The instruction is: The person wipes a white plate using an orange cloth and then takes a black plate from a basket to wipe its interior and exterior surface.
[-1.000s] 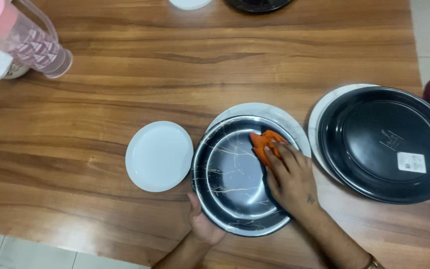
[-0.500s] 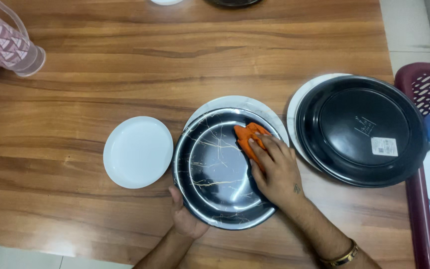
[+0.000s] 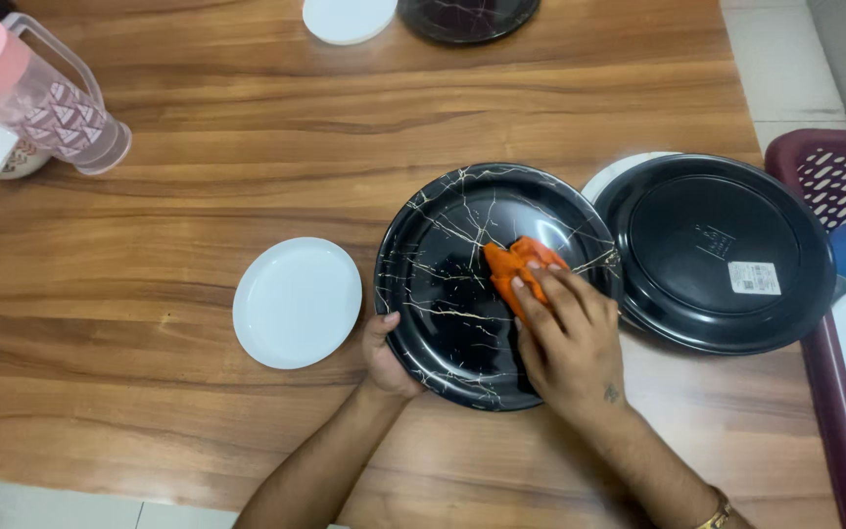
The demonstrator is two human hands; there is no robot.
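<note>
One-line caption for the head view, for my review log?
Right hand presses an orange cloth onto a black marbled plate that the left hand holds at its rim.

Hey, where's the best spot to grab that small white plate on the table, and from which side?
Take the small white plate by its left rim, coming from the left. It lies flat on the wooden table, so fingers must hook under its thin edge, and the black marbled plate crowds its right side.

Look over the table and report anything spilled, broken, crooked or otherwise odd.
Nothing is spilled or broken. One oddity: the plain black plate on the right lies upside down, with a white sticker on its base. The gold lines on the marbled plate, wiped with an orange cloth, are pattern, not cracks.
</note>
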